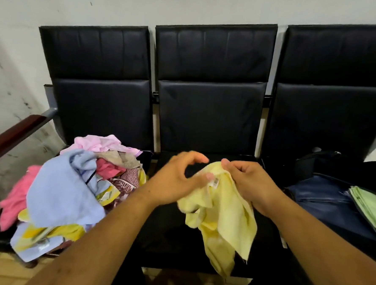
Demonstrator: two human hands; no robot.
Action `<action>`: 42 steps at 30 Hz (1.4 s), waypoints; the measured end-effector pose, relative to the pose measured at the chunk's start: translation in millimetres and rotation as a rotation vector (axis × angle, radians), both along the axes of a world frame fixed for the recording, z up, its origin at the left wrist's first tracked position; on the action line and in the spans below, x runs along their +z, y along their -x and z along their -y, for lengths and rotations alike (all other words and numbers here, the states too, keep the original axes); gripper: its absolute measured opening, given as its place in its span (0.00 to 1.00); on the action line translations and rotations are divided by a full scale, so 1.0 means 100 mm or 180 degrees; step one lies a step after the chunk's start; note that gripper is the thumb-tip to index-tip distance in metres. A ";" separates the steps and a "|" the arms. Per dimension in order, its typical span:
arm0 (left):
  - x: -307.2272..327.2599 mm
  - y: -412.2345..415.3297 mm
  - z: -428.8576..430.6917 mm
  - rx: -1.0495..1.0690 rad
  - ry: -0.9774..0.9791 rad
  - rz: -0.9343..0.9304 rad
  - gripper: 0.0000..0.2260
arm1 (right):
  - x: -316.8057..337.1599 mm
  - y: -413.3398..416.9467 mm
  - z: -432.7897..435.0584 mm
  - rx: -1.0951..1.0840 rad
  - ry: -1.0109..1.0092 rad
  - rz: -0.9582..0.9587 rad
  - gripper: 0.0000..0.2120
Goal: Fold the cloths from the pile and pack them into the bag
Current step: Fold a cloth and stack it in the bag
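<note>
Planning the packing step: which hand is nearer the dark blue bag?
Right. The right hand, holding the yellow cloth, is just left of the bag; the left hand is farther left, beyond the cloth.

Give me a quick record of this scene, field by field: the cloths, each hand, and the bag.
pile: unfolded mixed cloths heaped on the left seat
yellow cloth: unfolded, hanging over the middle seat
left hand: thumb touches the yellow cloth by its tag; grip unclear
right hand: pinches the yellow cloth's top edge
bag: dark blue, on the right seat
green cloths: folded, stacked at the bag; in or on it unclear
</note>
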State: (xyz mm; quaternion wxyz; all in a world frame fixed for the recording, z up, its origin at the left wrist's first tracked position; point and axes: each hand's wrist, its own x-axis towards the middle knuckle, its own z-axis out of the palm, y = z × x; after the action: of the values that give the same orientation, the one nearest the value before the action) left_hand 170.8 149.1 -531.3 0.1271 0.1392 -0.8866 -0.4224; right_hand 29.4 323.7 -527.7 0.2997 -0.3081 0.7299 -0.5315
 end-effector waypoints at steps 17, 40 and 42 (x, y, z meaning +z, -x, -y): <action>-0.09 0.13 -0.06 0.1072 -0.1665 -0.0273 0.14 | -0.22 0.05 0.00 0.1354 -0.1927 -0.1104 0.18; 0.42 0.37 0.29 0.1097 -0.1310 0.0181 0.07 | 0.29 0.45 0.34 -0.0875 0.0083 0.1200 0.12; 1.00 0.55 0.46 0.1261 -0.0946 -0.0717 0.12 | 0.89 0.51 0.63 -0.0958 0.1122 0.0844 0.14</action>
State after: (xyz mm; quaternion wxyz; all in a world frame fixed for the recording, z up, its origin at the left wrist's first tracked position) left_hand 115.8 103.1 -431.6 0.2832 0.2792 -0.7506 -0.5276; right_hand -22.1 260.5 -438.6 0.2520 -0.1712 0.6181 -0.7247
